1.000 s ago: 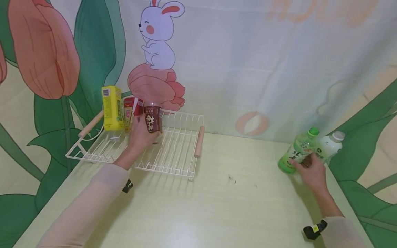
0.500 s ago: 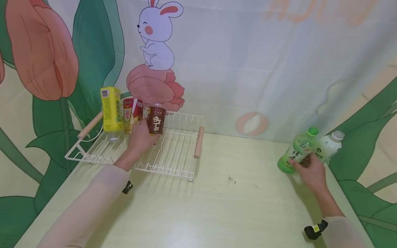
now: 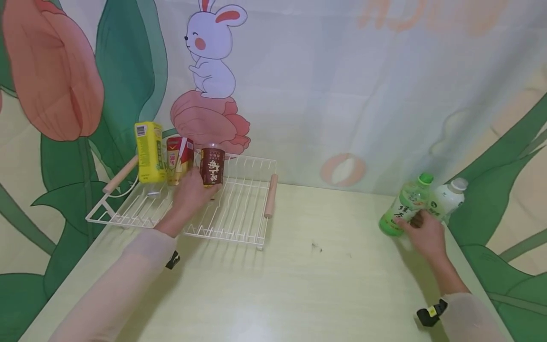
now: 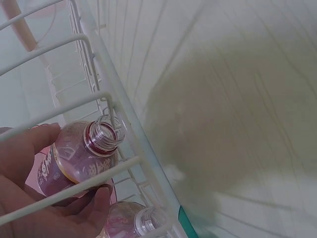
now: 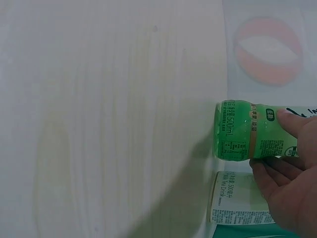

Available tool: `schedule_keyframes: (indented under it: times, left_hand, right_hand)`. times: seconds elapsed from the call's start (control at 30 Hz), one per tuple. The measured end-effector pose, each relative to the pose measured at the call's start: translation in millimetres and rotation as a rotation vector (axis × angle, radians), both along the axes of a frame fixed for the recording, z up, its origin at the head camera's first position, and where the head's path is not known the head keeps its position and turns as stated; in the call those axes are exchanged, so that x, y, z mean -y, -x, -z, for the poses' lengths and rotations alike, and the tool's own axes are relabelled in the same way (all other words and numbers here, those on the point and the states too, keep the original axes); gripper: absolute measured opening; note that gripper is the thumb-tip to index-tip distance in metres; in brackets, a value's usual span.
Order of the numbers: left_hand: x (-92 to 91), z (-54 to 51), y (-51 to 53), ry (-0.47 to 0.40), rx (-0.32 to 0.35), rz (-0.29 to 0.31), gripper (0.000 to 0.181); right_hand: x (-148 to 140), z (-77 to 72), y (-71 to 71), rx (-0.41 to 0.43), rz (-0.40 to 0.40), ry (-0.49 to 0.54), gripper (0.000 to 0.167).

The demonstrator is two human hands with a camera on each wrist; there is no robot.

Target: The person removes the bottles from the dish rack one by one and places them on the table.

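Note:
My left hand grips a dark red drink bottle in the white wire rack. The bottle is upside down; in the left wrist view its uncapped clear neck points down between the wires. Left of it in the rack stand a red-and-yellow bottle and a yellow bottle, the latter also neck down. At the table's right side, my right hand holds a green bottle with a green cap, thumb on one side and fingers on the other. A white-and-green bottle stands right beside it.
The rack has wooden handles at both ends and stands on a pale table. A printed curtain hangs close behind. Small dark marks lie on the tabletop between the rack and the green bottle.
The dark red bottle in my left hand has shifted slightly right and turned, so its label shows more. My right hand stays on the green bottle. The head view has shifted a little.

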State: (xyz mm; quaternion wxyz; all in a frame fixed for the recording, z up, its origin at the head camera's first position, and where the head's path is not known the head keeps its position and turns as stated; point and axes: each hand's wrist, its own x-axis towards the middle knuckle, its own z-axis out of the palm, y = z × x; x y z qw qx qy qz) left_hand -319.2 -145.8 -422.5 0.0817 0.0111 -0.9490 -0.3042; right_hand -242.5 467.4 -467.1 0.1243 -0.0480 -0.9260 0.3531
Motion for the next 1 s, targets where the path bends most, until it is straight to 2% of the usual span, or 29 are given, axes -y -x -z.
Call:
schedule_keyframes:
  times: [0.13,0.23,0.3,0.4,0.57,0.77,0.87,1.0]
  left_hand:
    - [-0.9,-1.4,-1.2,-0.019,0.02,0.029,0.068]
    - [-1.4,-2.7,-3.2,-0.058,0.059,0.04,0.066]
    - [-1.7,-3.6,-4.2,-0.089,0.091,0.036,0.069]
    - [-2.2,-5.4,-4.9,-0.132,0.123,0.03,0.072]
    - [-1.8,-5.6,-4.7,-0.153,0.116,0.028,0.067]
    - [-0.6,-6.2,-4.6,-0.211,0.139,0.057,0.061]
    - [-1.0,-13.2,-4.8,-0.223,0.105,0.062,0.065]
    - [-5.4,-30.8,-9.1,-0.232,0.02,0.067,0.072]
  right_hand:
    - [-0.4,3.4,-2.2,-0.004,-0.008,-0.059,0.065]
    - [-0.5,4.6,-5.0,-0.001,-0.021,-0.114,0.066]
    - [-0.6,2.6,-8.0,0.019,-0.035,-0.129,0.068]
    - [0.2,-5.9,-14.7,0.095,-0.07,-0.128,0.075]
    - [2.2,-29.8,-28.3,0.217,-0.14,-0.169,0.087]
    - [10.8,-62.5,-47.8,0.222,-0.219,-0.21,0.08]
    - [24.7,-81.0,-55.2,0.211,-0.26,-0.194,0.073]
    - [52.5,-110.6,-63.5,0.154,-0.35,-0.14,0.061]
